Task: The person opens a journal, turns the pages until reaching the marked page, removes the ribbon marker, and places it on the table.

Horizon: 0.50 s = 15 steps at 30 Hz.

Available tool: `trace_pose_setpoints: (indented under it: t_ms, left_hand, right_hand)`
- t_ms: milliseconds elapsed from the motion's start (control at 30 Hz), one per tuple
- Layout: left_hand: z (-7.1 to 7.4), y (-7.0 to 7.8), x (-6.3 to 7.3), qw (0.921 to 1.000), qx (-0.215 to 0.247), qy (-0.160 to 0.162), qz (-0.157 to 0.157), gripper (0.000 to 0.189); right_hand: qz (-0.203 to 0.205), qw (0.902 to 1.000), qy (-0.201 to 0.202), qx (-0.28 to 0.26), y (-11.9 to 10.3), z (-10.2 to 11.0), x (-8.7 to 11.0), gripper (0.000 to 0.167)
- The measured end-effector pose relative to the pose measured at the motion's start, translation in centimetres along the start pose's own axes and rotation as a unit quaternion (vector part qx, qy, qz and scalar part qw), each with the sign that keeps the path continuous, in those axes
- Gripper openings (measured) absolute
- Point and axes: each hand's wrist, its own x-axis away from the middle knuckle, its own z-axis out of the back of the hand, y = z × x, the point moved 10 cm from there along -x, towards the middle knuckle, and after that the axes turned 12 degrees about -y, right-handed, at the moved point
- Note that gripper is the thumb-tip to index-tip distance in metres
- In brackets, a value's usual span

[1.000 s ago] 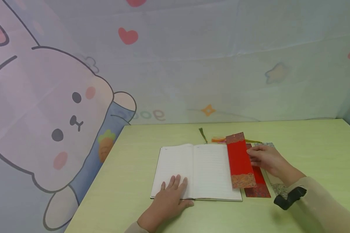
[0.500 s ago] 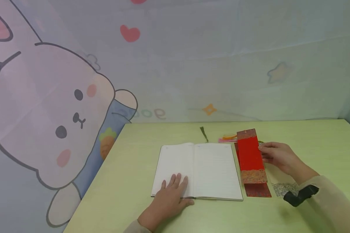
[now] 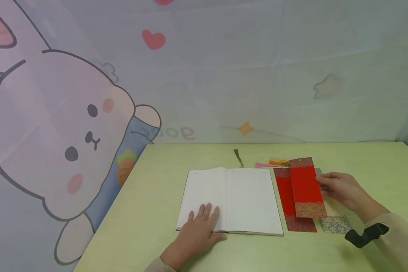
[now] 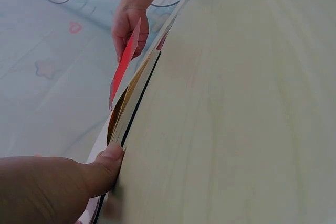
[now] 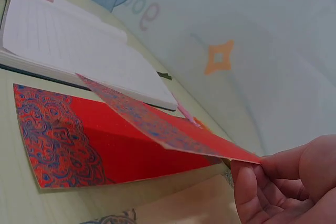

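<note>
Tabletop point(image 3: 149, 181) pale yellow-green, faint streaky grain. Notebook point(image 3: 255, 200) lies open on it, lined pages up. Just right of it, red card point(image 3: 286, 192), flat, patterned ends, partly hidden. Further right, pale card point(image 3: 333, 211), patterned near end. Dark tassel point(image 3: 238, 157) beyond notebook's far edge; pink tassel point(image 3: 263, 165) near red card's far end.

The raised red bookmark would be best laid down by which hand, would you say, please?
Probably the right hand: it pinches the raised red bookmark by its edge, whereas the left hand lies apart from it, on the open notebook.
</note>
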Motion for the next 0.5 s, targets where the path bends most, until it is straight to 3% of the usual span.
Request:
trace_pose_setpoints:
  t_ms: [200, 500]
  left_hand:
    - [0.0, 0.1, 0.1, 1.0, -0.002, 0.002, -0.002, 0.078]
    - [0.1, 0.2, 0.3, 1.0, -0.004, 0.006, -0.002, 0.078]
  right_hand:
    - [-0.015, 0.9998, 0.004, 0.016, 0.6, 1.0, 0.5, 0.064]
    - [-0.036, 0.9984, 0.009, 0.043, 1.1, 2.6, 1.3, 0.061]
